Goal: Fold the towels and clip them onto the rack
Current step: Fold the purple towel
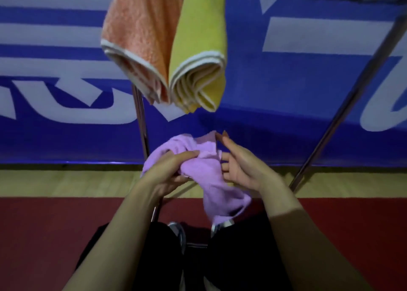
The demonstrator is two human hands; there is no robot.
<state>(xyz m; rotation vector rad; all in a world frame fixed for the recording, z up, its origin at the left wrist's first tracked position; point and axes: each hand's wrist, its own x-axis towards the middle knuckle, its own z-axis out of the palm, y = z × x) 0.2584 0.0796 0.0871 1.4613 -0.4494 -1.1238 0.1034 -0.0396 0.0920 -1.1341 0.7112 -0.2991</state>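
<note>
A crumpled purple towel hangs between my hands at waist height. My left hand grips its upper left part with fingers closed over the cloth. My right hand pinches the towel's top right corner between thumb and fingertips, its other fingers spread. Above, a folded orange towel and a folded yellow towel hang side by side from the rack's top, which lies beyond the upper edge of the view. Both have white trim. No clips are visible.
The rack's metal legs run down at the left and slant at the right. A blue banner with white lettering stands behind. Below are a wooden floor strip, a red mat and my dark trousers and shoes.
</note>
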